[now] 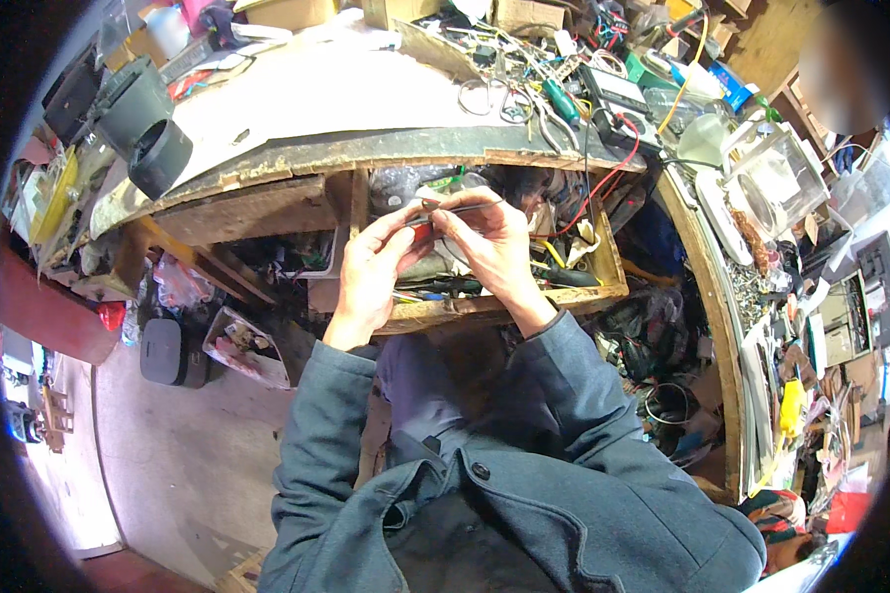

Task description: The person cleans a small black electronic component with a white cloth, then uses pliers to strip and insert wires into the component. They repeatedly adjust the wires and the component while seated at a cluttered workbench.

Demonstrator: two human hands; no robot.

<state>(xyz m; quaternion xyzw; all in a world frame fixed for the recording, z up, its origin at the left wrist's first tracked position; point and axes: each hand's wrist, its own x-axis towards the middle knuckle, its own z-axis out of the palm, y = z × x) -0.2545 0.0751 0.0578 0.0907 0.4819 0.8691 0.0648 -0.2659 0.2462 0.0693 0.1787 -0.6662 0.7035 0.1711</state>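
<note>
Above an open wooden drawer [435,314], both my hands come close together. My left hand [371,269] is closed, its thumb and fingers on a small red object [421,233] whose kind I cannot make out. Fingers of my right hand [491,245] pinch at the top of that small object and hold a thin dark rod-like tool [477,206], whose exact kind is too small to tell. Beneath the hands the drawer holds clear plastic bags, several pens or thin tools and a dark-handled tool [572,278].
A white-topped workbench [336,84] runs along the far side, with scissors [475,97], pliers [556,128] and a meter [615,91] with a red lead. Black cylinders [158,158] stand at its left. A crowded side bench is on the right. A box [247,346] sits on the floor.
</note>
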